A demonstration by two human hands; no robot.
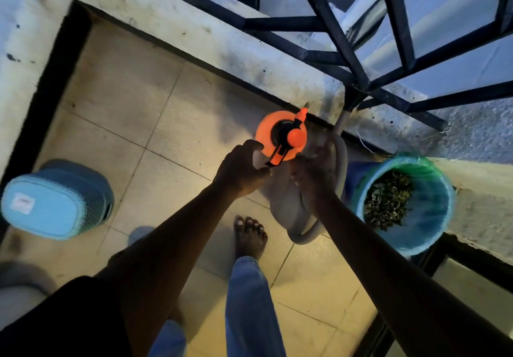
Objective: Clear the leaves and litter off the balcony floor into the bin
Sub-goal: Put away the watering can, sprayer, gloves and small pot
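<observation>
Both arms reach forward and down, nearly straight. The left grip (244, 165) is half-curled, thumb apart from the fingers, at the black trigger of an orange sprayer (266, 131) just ahead of it; I cannot tell whether it holds the trigger. The right grip (313, 173), blurred, is over a grey plastic thing (288, 204); its hold is unclear. The bin (438, 217), with leaves (388, 201) inside, stands right of the right grip.

- Orange spray bottle (266, 130): one.
- Blue bin (441, 234), green-lined: one, holding one heap of dry leaves (387, 201).
- Blue stool (55, 204): one.
- Grey plastic item (286, 204), kind unclear: one.
- Hands: two, the left hand (241, 167) and the right hand (315, 173).
- Bare foot (249, 235): one.
- Dark metal railing (327, 17): one.
</observation>
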